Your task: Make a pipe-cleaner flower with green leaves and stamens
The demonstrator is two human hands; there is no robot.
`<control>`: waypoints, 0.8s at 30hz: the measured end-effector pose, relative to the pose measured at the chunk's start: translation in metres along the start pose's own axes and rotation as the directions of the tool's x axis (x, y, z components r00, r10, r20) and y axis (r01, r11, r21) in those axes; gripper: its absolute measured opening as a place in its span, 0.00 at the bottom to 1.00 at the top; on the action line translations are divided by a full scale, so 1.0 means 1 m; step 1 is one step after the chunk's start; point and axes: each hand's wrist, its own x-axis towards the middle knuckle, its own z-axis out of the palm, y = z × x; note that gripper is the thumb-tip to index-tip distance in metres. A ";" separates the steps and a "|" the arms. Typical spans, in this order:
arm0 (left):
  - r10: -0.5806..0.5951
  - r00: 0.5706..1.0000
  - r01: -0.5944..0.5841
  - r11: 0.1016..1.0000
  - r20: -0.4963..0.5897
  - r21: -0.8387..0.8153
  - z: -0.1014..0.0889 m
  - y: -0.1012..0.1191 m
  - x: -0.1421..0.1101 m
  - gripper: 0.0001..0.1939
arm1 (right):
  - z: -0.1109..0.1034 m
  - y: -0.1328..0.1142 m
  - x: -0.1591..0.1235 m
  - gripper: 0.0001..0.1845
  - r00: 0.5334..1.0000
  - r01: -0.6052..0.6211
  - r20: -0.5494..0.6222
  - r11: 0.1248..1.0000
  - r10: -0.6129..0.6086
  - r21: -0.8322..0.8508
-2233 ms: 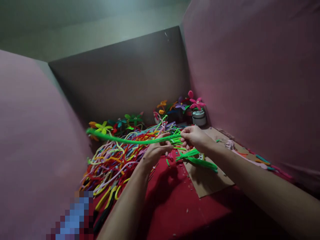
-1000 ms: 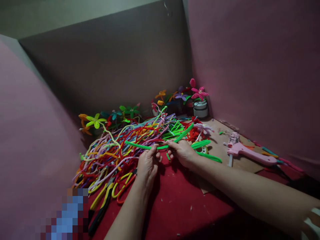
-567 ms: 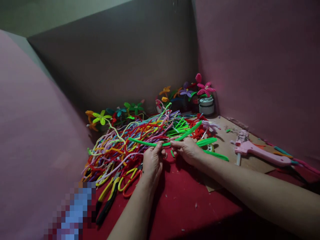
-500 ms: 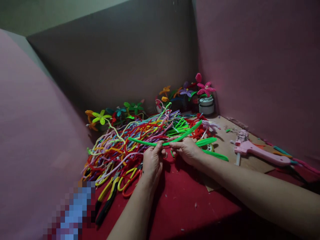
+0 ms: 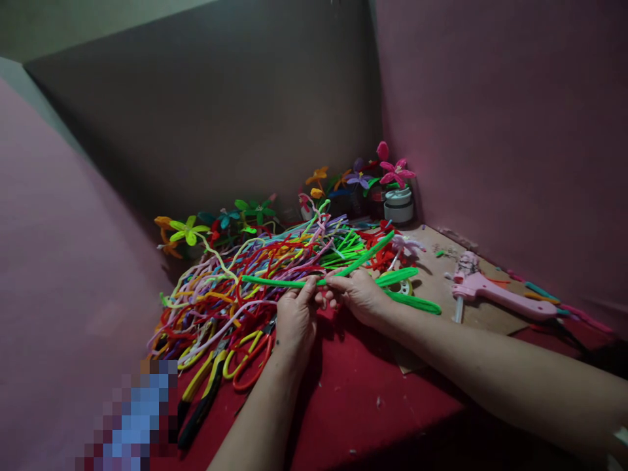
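Note:
A bright green pipe cleaner [image 5: 272, 282] runs across in front of me, pinched near its middle. My left hand [image 5: 298, 314] grips it between thumb and fingers, its free end pointing left. Close beside, my right hand [image 5: 360, 296] pinches the same strand, and the other end slants up to the right. Bent green pipe-cleaner loops [image 5: 415, 302] lie just past my right hand on the cardboard, partly covering a white and yellow spool [image 5: 405, 286]. Behind both hands spreads a heap of many-coloured pipe cleaners [image 5: 265, 255].
Pliers [image 5: 203, 386] and red-handled scissors [image 5: 255, 363] lie left of my left forearm on the red table [image 5: 353, 405]. A pink glue gun [image 5: 505, 297] rests on cardboard [image 5: 483, 320] at right. Pipe-cleaner flowers [image 5: 189, 230] and a grey-white jar [image 5: 398, 206] stand at the back.
From a long green bundle held out to the left, my hands have come together on the pipe cleaner, its right part now bent upward. Over the last half second the hands barely shift.

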 end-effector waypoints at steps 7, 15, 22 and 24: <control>0.086 0.994 -0.074 0.985 -0.070 0.158 0.004 0.004 -0.004 0.10 | 0.003 -0.004 0.000 0.04 0.992 -0.049 -0.118 0.999 0.047 -0.009; -0.034 0.999 0.035 0.998 -0.020 0.055 0.010 0.005 -0.010 0.10 | 0.000 0.001 0.002 0.06 0.995 -0.016 -0.101 0.999 0.013 -0.033; -0.021 0.998 0.023 0.999 -0.063 0.042 0.005 0.001 -0.008 0.08 | -0.002 0.003 0.003 0.07 0.989 -0.029 -0.145 0.999 0.025 -0.030; -0.057 0.995 0.057 0.998 -0.082 -0.008 0.004 0.001 -0.008 0.10 | -0.001 0.003 0.002 0.07 0.989 -0.034 -0.144 0.999 0.029 -0.030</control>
